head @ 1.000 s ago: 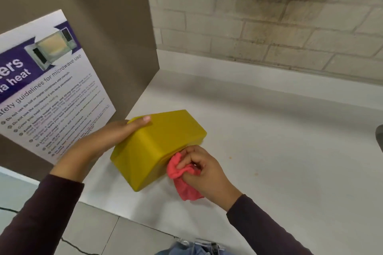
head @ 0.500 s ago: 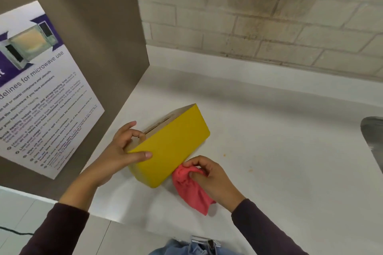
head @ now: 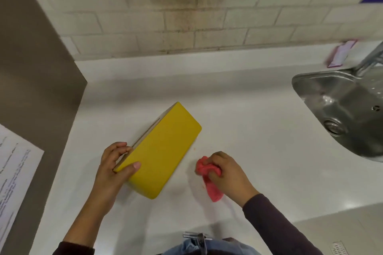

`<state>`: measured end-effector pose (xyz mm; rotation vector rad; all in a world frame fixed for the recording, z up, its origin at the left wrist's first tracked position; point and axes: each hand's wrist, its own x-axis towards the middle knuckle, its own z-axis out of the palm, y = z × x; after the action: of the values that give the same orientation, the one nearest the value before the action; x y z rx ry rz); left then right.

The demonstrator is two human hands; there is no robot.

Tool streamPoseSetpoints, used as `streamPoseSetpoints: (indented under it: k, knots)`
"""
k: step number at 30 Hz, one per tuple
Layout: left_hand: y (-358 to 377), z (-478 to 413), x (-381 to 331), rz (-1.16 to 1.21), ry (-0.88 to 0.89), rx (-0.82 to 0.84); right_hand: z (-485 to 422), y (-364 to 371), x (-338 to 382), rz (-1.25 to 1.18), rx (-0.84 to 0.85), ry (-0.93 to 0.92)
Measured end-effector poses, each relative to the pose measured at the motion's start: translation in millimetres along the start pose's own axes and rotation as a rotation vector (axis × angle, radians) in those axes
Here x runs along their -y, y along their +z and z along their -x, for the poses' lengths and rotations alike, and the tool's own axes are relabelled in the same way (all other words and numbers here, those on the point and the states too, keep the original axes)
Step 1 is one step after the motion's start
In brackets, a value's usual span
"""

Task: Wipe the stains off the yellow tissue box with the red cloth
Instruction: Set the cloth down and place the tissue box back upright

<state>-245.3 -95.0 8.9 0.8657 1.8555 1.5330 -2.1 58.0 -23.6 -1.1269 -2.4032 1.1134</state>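
The yellow tissue box (head: 163, 151) stands on the white counter (head: 259, 151) on a long side, its broad yellow face turned up towards me and its slotted pale top facing left. My left hand (head: 116, 163) grips its near left end, thumb on the yellow face, fingers on the slotted side. To the right of the box, my right hand (head: 226, 169) is closed on the bunched red cloth (head: 209, 180). The cloth rests on the counter a short gap away from the box.
A steel sink (head: 342, 109) with a tap is set into the counter at the right. A brown partition (head: 41, 80) with a white poster (head: 12, 182) closes off the left. A brick wall (head: 186, 16) runs along the back.
The box went from tilted in the air to resting on the counter. My right hand drew the red cloth off the box to the right. The view has shifted right, showing the sink.
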Motion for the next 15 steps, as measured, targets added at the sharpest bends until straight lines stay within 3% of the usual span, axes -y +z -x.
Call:
streamPoseSetpoints:
  k: [7, 15]
  knots:
    - [19.5, -18.2, -5.6, -0.101, 0.117, 0.159, 21.4, -21.2, -17.3, -0.18, -0.226, 0.22]
    - [61.2, -33.8, -6.1, -0.413, 0.418, 0.367, 49.1, -54.0, -43.7, -0.282, -0.416, 0.335]
